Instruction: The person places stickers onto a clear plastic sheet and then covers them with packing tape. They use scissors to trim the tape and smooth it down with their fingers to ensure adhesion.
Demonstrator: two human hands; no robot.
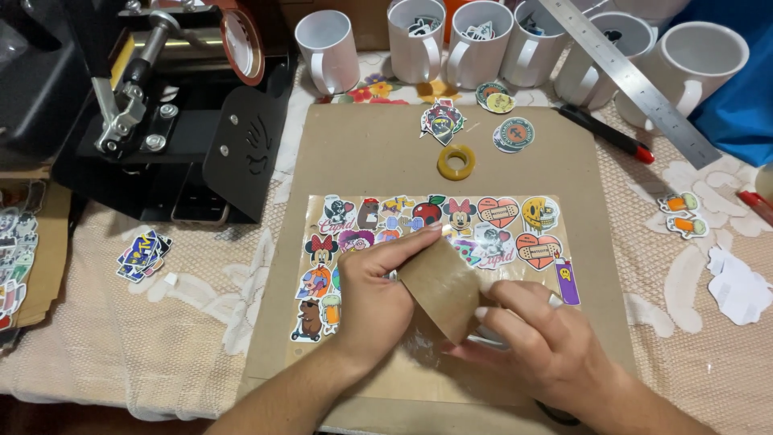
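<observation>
Both hands, left hand [374, 302] and right hand [535, 338], pinch the brown paper piece [441, 288] between them.

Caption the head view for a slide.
Both hands, left hand and right hand, peel brown backing off a sticker sheet.

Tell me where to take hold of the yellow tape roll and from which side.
Judging by its pose, come from above: the yellow tape roll lies flat on the brown board with its hole facing up. Pinch across the ring, one finger in the hole and the thumb on the outer wall. The near side looks freest; sticker piles sit just behind it.
</observation>
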